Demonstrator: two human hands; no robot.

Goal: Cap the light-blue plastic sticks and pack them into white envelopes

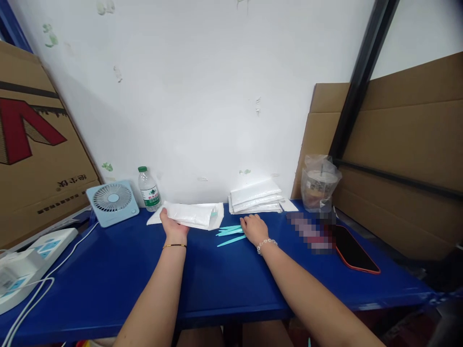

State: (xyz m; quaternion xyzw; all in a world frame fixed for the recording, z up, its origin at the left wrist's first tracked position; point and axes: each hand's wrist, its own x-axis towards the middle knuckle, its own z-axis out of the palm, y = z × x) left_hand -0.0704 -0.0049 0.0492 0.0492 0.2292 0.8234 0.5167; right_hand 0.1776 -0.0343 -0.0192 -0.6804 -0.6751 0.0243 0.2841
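My left hand (175,227) is closed around a white plastic packet (191,212), thumb on top and the other fingers beneath it. Something teal shows at the packet's right end. Several thin teal plastic sticks (228,230) with tapered ends lie in a loose bunch on the blue table. Over their right ends rests my right hand (255,228), its fingers curled down onto the sticks. How many sticks those fingers pinch is hidden. Behind my right hand, against the wall, sits a stack of flat white packets (255,196).
A light-blue fan (113,198) and a water bottle (147,189) stand at the back left, near a white power strip (39,262) with cables. To the right are a bagged drink cup (319,183), a phone (356,249) and a blurred-out item. Cardboard (405,168) borders the blue table (224,284).
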